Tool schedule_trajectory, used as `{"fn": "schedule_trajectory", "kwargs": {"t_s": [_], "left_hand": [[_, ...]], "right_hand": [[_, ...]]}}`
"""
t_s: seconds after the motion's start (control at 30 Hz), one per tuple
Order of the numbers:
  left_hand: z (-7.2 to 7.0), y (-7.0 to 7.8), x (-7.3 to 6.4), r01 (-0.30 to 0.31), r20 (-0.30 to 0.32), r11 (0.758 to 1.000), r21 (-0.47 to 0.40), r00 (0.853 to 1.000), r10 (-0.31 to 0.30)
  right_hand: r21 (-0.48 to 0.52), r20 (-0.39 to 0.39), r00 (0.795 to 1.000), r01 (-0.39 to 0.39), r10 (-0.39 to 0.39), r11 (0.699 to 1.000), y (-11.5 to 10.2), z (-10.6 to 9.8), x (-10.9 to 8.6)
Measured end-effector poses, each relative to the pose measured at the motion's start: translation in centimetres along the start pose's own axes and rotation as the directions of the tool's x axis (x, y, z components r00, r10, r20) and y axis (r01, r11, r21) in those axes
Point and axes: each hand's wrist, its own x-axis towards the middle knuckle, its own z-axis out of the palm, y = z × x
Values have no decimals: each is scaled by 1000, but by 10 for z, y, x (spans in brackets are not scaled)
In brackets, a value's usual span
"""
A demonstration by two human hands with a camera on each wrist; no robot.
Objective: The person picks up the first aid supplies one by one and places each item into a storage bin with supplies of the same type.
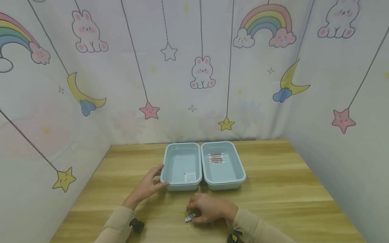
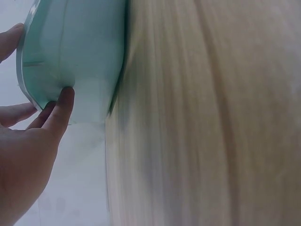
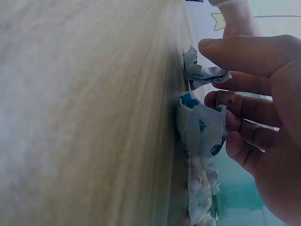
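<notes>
My left hand [image 1: 147, 185] rests at the near left corner of the left pale blue plastic bin [image 1: 181, 187], thumb on the front rim, fingers along the left side. In the left wrist view two fingertips press the bin's outer wall [image 2: 89, 52]. Just in front of the bins, my right hand [image 1: 209, 206] hovers low over the table. Its thumb and index finger reach either side of a crumpled white and blue wrapper [image 3: 202, 73], with a gap showing. A second crumpled wrapper [image 3: 202, 127] sits by the other fingertips, beside clear crinkled plastic [image 3: 200, 188].
Another pale blue bin [image 1: 226, 186] stands to the right, beside the first. Inside it lie several thin brownish, shiny wrapped sticks [image 1: 216, 158]. A white label [image 1: 190, 177] is in the left bin. A patterned cloth backdrop [image 1: 179, 125] borders the wooden table [image 1: 282, 189].
</notes>
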Motion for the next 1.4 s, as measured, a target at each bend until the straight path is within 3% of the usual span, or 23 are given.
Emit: {"fn": "schedule_trajectory", "kwargs": {"t_s": [0.23,0.4,0.67,1.4], "left_hand": [[3,-1,-4,20,-13,1000,-6,1000,-20],[1,-1,-2,-2,-9,1000,10,1000,2],[2,1,-3,18,-22,1000,19,1000,-17],[2,2,-3,8,-11,1000,16,1000,-8]], "right_hand": [[-10,-18,999,33,-33,999,-3,4,-1],[-24,-46,997,65,-66,998,-1,4,1],[-44,-34,994,103,-104,994,-1,6,3],[-55,-29,996,88,-90,995,-3,3,2]]}}
